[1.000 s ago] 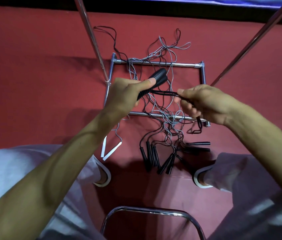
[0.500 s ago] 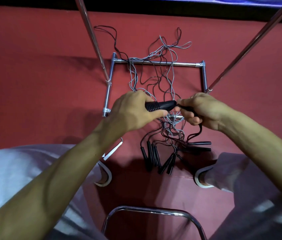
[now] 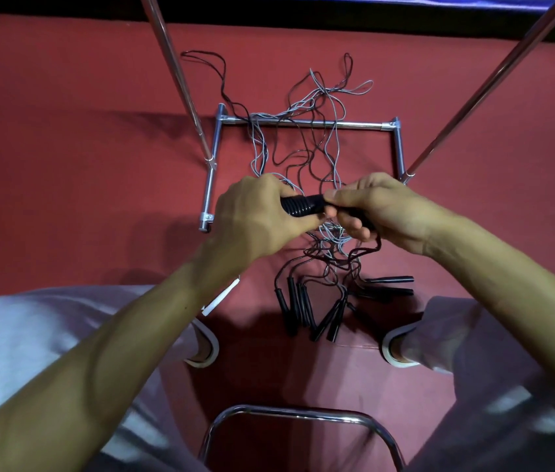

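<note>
A person's left hand [image 3: 255, 212] grips a ribbed black handle [image 3: 303, 206] at chest height while the right hand [image 3: 381, 209] pinches its other end, both forearms angled inward above tangled cords [image 3: 306, 148] on the red floor [image 3: 64, 165].

No words, numbers, brand names or signs can be read anywhere. The black ribbed plastic handle [image 3: 303, 206] shows no writing, and neither does the shiny metal pipe frame [image 3: 337, 124] on the floor.
</note>
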Action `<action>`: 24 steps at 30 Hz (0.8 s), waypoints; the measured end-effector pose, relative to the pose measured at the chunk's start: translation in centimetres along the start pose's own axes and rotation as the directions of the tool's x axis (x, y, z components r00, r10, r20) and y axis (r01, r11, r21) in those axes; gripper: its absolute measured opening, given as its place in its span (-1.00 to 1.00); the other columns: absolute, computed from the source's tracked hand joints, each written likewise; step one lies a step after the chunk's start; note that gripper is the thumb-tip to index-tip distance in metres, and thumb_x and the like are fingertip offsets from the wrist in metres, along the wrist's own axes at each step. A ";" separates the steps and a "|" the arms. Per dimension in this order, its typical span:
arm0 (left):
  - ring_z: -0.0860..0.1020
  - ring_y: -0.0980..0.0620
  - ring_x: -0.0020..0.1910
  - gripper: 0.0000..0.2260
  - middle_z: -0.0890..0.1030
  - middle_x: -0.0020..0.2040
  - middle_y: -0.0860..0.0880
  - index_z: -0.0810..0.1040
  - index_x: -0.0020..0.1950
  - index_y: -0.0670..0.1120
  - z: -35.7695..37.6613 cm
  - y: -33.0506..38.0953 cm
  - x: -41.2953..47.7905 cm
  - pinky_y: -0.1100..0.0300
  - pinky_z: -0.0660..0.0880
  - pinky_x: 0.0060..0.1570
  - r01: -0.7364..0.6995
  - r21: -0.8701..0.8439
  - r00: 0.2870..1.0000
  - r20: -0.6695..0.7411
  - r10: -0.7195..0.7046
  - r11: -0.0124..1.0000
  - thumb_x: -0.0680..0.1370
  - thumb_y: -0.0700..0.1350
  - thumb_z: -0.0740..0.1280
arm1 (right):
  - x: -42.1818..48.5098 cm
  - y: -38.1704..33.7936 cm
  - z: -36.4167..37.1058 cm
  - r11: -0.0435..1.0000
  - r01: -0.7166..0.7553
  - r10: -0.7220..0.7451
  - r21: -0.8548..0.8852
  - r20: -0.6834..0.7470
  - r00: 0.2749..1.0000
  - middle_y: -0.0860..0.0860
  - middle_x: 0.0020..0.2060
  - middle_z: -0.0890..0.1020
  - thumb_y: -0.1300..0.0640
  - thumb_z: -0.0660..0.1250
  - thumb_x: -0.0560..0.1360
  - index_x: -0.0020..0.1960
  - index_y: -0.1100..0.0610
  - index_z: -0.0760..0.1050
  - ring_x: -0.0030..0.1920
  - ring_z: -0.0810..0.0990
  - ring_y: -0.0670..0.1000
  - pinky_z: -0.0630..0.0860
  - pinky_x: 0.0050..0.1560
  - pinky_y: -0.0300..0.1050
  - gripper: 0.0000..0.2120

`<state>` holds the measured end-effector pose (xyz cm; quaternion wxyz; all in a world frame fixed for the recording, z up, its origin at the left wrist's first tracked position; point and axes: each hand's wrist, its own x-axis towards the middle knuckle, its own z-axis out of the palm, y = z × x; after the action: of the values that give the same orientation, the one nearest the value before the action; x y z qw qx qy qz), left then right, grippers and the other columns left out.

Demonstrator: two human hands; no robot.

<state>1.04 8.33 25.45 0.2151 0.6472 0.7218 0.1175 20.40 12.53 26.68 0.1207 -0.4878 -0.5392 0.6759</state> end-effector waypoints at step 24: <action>0.08 0.05 -0.59 -0.50 0.21 -0.54 -0.05 0.69 -0.03 -0.20 -2.7 -1.1 0.8 0.20 0.04 -0.52 0.189 -0.582 0.484 0.756 0.441 0.791 0.53 0.24 0.28 | -0.8 0.0 -2.5 0.932 0.319 -0.276 -0.173 0.232 0.933 0.04 -0.42 0.42 0.06 0.22 0.65 -0.28 0.30 0.45 -0.38 0.34 -0.06 0.30 -0.33 -0.21 -0.59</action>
<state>-1.27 9.28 27.19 0.7286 0.5673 0.3835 0.0127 22.74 13.55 27.25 0.1145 -0.3381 -0.6842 0.6360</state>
